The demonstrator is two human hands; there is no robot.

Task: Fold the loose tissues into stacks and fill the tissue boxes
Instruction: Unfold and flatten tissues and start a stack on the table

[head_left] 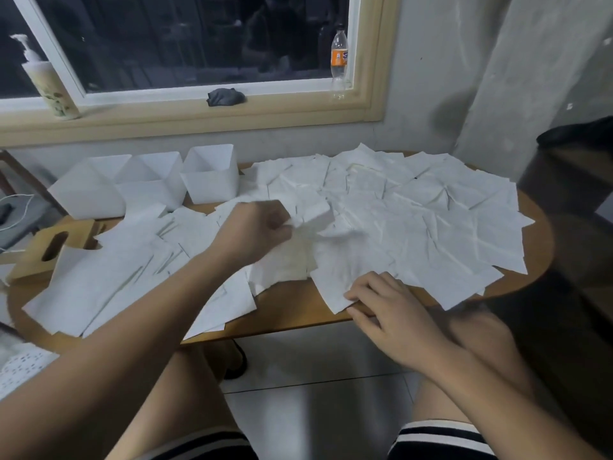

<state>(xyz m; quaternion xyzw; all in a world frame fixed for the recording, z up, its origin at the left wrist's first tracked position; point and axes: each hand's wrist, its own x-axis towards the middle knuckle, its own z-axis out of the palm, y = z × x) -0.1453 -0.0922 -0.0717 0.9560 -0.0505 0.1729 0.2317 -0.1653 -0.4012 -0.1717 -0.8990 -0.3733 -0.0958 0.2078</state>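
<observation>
left hand (255, 229): fingers curled, pinching a crumpled tissue (315, 215) between thumb and fingertips. Hand is over the middle of the table, forearm reaching in from the near left.
crumpled tissue: white, bunched at the pinch, partly lifted off the pile. Its far end is still touching the sheets below.
right hand (394, 313): not gripping. Fingers spread and lightly bent, tips pressing down on the near corner of a flat sheet (335, 287). Thumb lies along the table's near edge.
flat sheet: lies at the near edge, overlapped by the sheets behind it.
loose tissues (431, 227): unfolded, creased, overlapping, covering nearly the whole top from left to right. No folded stacks that I can make out.
table (292, 310): wooden, rounded ends, bare wood showing only along the near edge.
tissue boxes: three white open-top boxes in a row at the far left, left box (89, 190), middle box (151, 182), right box (210, 180), touching or just beside each other. Interiors look empty from this angle.
wooden lid (43, 250): slotted tissue box cover, left end of the table, partly under tissues.
windowsill (166, 117): pump bottle (49, 84) at left, dark cloth (225, 96) in the middle, clear bottle with orange label (339, 58) at right.
person: seated, knees under the near edge.
</observation>
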